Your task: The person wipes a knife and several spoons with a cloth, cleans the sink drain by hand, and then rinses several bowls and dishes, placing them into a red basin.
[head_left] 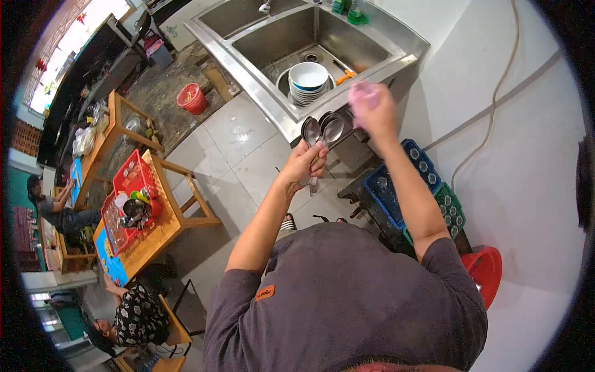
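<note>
Dark shirt [347, 291] with an orange tag, lower center of frame, nearest the camera. Red basin [494, 273] just beside it, lower right; contents mostly hidden. Blue crate [388, 216] and green crate [447, 191], right of center, both with round, clear or shiny pieces in them. Steel sink [347, 38], top center: round metal bowl [282, 83] in the near basin, stack of white bowls [309, 77] inside it, orange-handled tool [347, 77] beside.

Spoons [322, 129] at center, just off the near sink edge, in the left hand [305, 162]: fingers closed around the handles, spoon heads up toward the sink in two clusters. Right hand [379, 115], upper right of the spoons and apart from them, fingers closed on a pink cloth [364, 97].

Left of frame: wooden worktop [171, 209] with red baskets [128, 239] holding metal pots, a white cup, something yellow-green. Red bucket [191, 99] on the floor, upper left; contents unclear. Seated person [141, 315] at lower left, hand at the worktop's blue sheet [114, 268]; another person [59, 208] farther off, far left.
</note>
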`<state>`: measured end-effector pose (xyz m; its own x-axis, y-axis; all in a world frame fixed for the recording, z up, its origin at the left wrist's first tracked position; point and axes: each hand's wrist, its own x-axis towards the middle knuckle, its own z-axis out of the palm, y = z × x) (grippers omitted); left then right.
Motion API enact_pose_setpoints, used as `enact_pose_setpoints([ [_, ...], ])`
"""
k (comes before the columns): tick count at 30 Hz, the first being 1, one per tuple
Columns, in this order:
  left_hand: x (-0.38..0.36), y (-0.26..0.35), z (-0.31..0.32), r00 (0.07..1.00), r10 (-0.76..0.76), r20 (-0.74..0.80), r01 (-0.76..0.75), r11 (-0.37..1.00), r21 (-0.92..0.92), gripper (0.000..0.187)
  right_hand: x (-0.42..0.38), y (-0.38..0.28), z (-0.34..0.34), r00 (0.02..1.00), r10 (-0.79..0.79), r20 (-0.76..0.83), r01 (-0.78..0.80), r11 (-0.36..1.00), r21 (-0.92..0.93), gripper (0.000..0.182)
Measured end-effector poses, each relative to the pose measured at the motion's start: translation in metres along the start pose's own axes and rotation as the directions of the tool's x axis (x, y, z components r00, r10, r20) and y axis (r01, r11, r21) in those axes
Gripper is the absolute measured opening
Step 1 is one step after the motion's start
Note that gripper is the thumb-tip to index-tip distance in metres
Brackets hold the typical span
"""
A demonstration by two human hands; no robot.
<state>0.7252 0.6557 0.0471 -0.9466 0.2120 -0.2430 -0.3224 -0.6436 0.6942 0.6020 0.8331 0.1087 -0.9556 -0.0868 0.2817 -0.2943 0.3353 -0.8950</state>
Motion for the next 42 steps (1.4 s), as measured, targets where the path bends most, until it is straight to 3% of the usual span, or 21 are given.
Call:
enact_pose_setpoints([
  [1,-0.002,0.003,-0.005,1.0,0.012,-0.012,-0.012,1.0,-0.005,0.017,0.009,-0.006,-0.008,0.93,0.347,0.123,-0.367,0.896,0.249,0.034],
  [2,-0.003,0.006,-0.01,0.997,-0.041,0.064,0.043,0.999,-0.025,0.019,0.007,0.001,-0.006,0.93,0.342,0.138,-0.367,0.897,0.249,0.034],
  [5,-0.007,0.01,-0.016,0.994,-0.097,0.052,0.098,0.995,-0.014,0.025,-0.03,0.01,0.022,0.639,0.165,0.751,-0.745,0.375,0.552,0.061],
  [7,-0.012,0.006,-0.028,0.947,-0.201,0.249,0.243,0.958,-0.151,0.023,-0.042,0.012,0.045,0.698,0.075,0.712,-0.668,0.428,0.609,0.05],
  [11,-0.032,0.009,-0.038,0.948,-0.309,0.076,0.31,0.951,-0.002,0.026,-0.052,0.01,0.088,0.692,0.037,0.721,-0.525,0.711,0.468,0.037],
  [13,-0.036,0.007,-0.047,0.93,-0.35,0.109,0.349,0.937,0.031,0.026,-0.059,0.016,0.117,0.831,0.192,0.523,-0.419,0.834,0.359,0.026],
  [17,-0.054,0.023,-0.062,0.961,-0.202,-0.191,0.236,0.956,0.175,0.03,-0.067,-0.008,0.148,0.777,0.37,0.509,-0.629,0.436,0.644,0.031],
  [19,-0.06,0.023,-0.082,0.961,-0.052,-0.271,0.107,0.976,0.191,0.034,-0.069,-0.023,0.151,0.732,0.283,0.62,-0.681,0.346,0.646,0.036],
  [21,-0.069,0.032,-0.098,0.779,0.318,-0.54,-0.265,0.948,0.176,0.036,-0.079,-0.046,0.161,0.753,0.322,0.574,-0.657,0.413,0.63,0.041],
  [22,-0.069,0.037,-0.105,0.769,0.323,-0.552,-0.274,0.946,0.171,0.036,-0.087,-0.047,0.173,0.745,0.316,0.587,-0.665,0.417,0.619,0.041],
  [23,-0.067,0.043,-0.112,0.687,0.446,-0.574,-0.403,0.891,0.209,0.034,-0.098,-0.04,0.188,0.729,0.216,0.649,-0.622,0.604,0.498,0.043],
  [24,-0.064,0.048,-0.12,0.589,0.554,-0.588,-0.518,0.818,0.251,0.035,-0.11,-0.032,0.205,0.688,0.128,0.715,-0.527,0.765,0.371,0.046],
  [25,-0.064,0.053,-0.129,0.477,0.646,-0.596,-0.619,0.728,0.295,0.037,-0.122,-0.027,0.234,0.721,-0.095,0.687,-0.192,0.924,0.329,0.044],
  [26,-0.064,0.056,-0.15,0.579,0.576,-0.577,-0.607,0.777,0.167,0.04,-0.12,-0.024,0.245,0.678,-0.054,0.733,-0.243,0.925,0.293,0.046],
  [27,-0.074,0.068,-0.156,0.571,0.581,-0.58,-0.614,0.771,0.167,0.04,-0.116,-0.03,0.256,0.634,-0.017,0.773,-0.29,0.922,0.258,0.049],
  [29,-0.101,0.095,-0.164,0.726,0.341,-0.597,-0.549,0.811,-0.205,0.045,-0.112,-0.052,0.269,0.553,-0.085,0.829,-0.204,0.951,0.233,0.049],
  [31,-0.116,0.1,-0.185,0.761,0.338,-0.554,-0.492,0.857,-0.154,0.048,-0.113,-0.064,0.283,0.466,-0.129,0.875,-0.122,0.971,0.207,0.05],
  [33,-0.124,0.104,-0.194,0.726,0.389,-0.567,-0.427,0.901,0.071,0.05,-0.109,-0.072,0.301,0.275,0.113,0.955,-0.324,0.946,-0.019,0.049],
  [37,-0.137,0.115,-0.227,0.719,0.426,-0.549,-0.288,0.902,0.321,0.041,-0.114,-0.09,0.334,0.146,0.158,0.977,-0.382,0.919,-0.092,0.042],
  [41,-0.132,0.128,-0.241,0.684,0.538,-0.492,-0.428,0.843,0.326,0.034,-0.106,-0.083,0.352,0.173,0.168,0.971,-0.32,0.941,-0.105,0.037],
  [42,-0.137,0.141,-0.236,0.671,0.519,-0.53,-0.531,0.835,0.145,0.033,-0.1,-0.082,0.358,0.157,0.166,0.974,-0.317,0.942,-0.109,0.037],
])
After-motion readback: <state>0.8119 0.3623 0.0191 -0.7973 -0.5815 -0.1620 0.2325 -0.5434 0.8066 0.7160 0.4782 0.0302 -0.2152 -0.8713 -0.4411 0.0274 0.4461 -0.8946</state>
